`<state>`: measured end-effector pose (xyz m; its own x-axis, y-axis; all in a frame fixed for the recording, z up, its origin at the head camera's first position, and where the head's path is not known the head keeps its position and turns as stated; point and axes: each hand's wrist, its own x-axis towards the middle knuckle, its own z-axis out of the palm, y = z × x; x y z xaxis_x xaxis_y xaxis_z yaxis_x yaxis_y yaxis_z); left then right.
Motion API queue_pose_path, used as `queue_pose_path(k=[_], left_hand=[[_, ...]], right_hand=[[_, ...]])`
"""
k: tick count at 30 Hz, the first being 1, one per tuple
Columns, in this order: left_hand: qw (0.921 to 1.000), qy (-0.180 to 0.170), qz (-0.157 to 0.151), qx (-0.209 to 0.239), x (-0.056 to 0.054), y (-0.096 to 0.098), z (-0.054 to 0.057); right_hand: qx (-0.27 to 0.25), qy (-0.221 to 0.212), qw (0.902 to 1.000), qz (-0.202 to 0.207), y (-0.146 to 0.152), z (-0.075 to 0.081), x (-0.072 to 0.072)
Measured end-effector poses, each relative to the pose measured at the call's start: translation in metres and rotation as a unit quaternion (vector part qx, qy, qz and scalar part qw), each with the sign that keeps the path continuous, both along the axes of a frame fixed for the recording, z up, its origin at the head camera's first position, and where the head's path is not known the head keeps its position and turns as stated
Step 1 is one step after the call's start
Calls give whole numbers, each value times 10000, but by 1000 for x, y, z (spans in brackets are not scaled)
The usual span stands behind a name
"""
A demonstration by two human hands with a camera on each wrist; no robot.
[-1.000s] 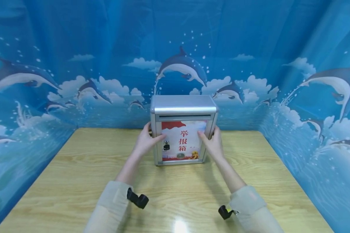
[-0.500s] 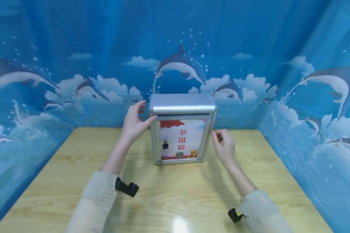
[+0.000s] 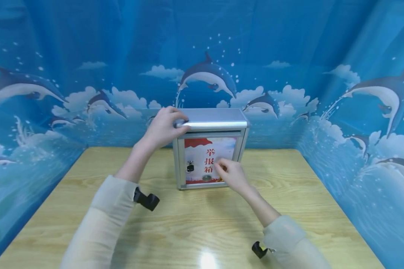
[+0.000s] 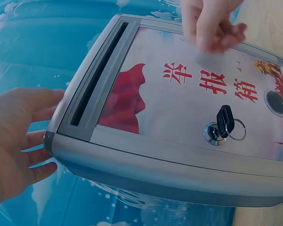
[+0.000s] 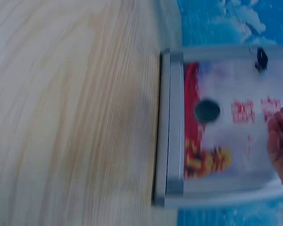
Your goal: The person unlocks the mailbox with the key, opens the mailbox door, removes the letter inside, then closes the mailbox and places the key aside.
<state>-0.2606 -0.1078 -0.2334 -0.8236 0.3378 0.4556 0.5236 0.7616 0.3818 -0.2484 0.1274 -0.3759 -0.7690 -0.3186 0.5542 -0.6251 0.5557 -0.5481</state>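
A silver metal report box stands upright on the table, with a slot below its lid and red Chinese characters on its front panel. My left hand is at the box's upper left corner, thumb at the front edge; its fingers look spread and fairly straight in the left wrist view. My right hand hovers in front of the panel, fingers curled, nothing visible between them. A black-headed key with a ring sits in the lock on the left side of the panel.
The box rests near the back of a wood-grain table. A blue curtain printed with dolphins hangs behind and on both sides. Each sleeve carries a small black camera, such as the left wrist camera.
Both hands have let go of the box's sides. My left hand has risen to the upper left corner. My right hand swung out to the right, then came back before the panel.
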Motion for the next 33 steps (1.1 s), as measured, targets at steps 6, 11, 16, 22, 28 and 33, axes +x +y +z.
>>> queue_pose_path(k=[6,11,16,22,28,33], left_hand=[[9979,174,-61,-620,-2,8,4],[9976,300,-107,-615,-4,9,3],[9970,405,-241,-618,-4,10,2],[9970,331,-124,-684,-1,7,1],[9971,341,-97,-666,0,5,-1],[9974,342,-91,-630,1,4,-4]], right_hand=[[-456,-1530,9871,83,-37,2,2],[-1316,-2621,9560,-18,-60,5,0],[-2520,-3831,8886,-93,-73,7,2],[-3249,-4224,8461,106,-84,4,8],[-3291,-4136,8489,107,-89,3,10],[-2412,-3414,9081,-242,-88,-4,8]])
